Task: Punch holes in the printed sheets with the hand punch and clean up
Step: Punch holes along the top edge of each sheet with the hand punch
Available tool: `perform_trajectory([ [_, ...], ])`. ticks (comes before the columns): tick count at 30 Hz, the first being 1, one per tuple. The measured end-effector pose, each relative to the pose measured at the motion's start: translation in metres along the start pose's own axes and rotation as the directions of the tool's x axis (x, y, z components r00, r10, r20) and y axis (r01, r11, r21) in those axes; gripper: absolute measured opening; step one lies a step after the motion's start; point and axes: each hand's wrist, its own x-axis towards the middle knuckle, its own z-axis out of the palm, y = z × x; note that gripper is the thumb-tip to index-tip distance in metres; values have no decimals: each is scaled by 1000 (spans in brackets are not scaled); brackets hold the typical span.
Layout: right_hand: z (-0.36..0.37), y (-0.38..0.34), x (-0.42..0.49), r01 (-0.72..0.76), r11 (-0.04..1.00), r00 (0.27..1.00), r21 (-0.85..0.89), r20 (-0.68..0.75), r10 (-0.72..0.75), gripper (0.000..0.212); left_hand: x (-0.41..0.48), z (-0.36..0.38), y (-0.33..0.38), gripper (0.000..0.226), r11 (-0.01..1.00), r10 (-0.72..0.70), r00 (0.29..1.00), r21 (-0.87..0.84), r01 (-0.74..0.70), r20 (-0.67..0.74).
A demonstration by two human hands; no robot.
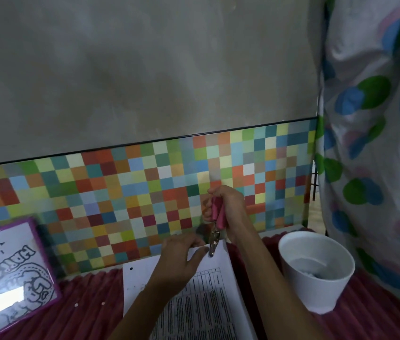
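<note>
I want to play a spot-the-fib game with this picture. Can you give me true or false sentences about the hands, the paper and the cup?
1. The right hand holds a punch with pink handles. True.
2. The punch sits at the paper's near left corner. False: it is at the far right corner.
3. The paper already has a hole near its far left corner. True.
4. The white cup stands left of the paper. False: it stands to the right.
5. The left hand holds the paper close to the punch. True.
</note>
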Motion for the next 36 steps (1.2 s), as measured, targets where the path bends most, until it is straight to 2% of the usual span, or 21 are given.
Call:
perform_trajectory([
  [3,0,-4,0,-28,999,999,-44,-39,26,10,-2,2,0,15,998,35,999,43,-35,-9],
  [5,-1,-10,-1,5,996,998,-91,-62,-11,10,-3,1,-1,13,999,34,999,42,-32,-29],
  [8,-1,-26,-9,152,978,988,-144,-4,-154,25,-4,-4,-2,11,999,22,998,46,-19,-62],
  [10,1,-41,-20,257,919,966,-300,94,-240,28,-4,-9,0,12,999,23,996,34,-20,-84],
  [12,0,-52,-27,297,798,951,-524,234,-200,37,-5,-16,5,12,999,45,993,35,-41,-113],
  [14,-1,-54,-29,257,627,946,-735,324,-8,31,-4,-23,11,13,997,67,987,57,-59,-144],
  [16,0,-48,-30,181,438,941,-881,284,182,22,-2,-33,19,14,993,92,980,93,-77,-176],
  [18,2,-41,-31,156,314,938,-937,240,252,25,0,-46,29,14,993,93,977,91,-76,-194],
  [20,4,-36,-34,132,337,947,-932,219,236,27,-1,-58,36,13,993,86,976,92,-69,-199],
  [22,10,-37,-39,128,383,956,-915,217,199,25,-7,-69,39,17,982,53,965,187,-3,-258],
  [23,13,-39,-42,132,392,958,-911,219,187,20,-14,-75,39,29,967,-5,940,237,91,-341],
  [24,15,-42,-46,140,395,960,-908,222,170,12,-24,-80,34,50,947,-124,885,212,240,-448],
  [25,18,-46,-51,143,402,962,-905,222,157,11,-37,-85,30,72,915,-291,790,85,395,-539],
  [26,20,-50,-54,135,415,969,-900,207,133,14,-53,-90,26,91,861,-474,680,-135,490,-558],
  [27,22,-54,-55,126,441,974,-889,195,114,11,-70,-94,23,102,777,-629,601,-405,481,-493],
  [28,24,-58,-56,112,466,981,-878,174,91,6,-86,-94,22,99,661,-723,576,-624,416,-382],
  [29,27,-62,-58,99,490,986,-866,153,71,9,-102,-90,22,81,552,-766,583,-742,379,-271],
  [30,30,-66,-59,77,509,990,-857,124,59,12,-117,-86,26,53,507,-775,602,-760,408,-194],
  [32,38,-72,-62,38,525,996,-850,77,52,11,-134,-81,34,18,531,-768,621,-699,479,-157],
  [34,46,-81,-66,-6,570,996,-822,48,80,12,-140,-84,42,11,547,-721,676,-721,426,-148],
  [36,57,-90,-72,-45,618,992,-785,41,123,13,-138,-106,49,19,560,-654,745,-746,360,-132],
])
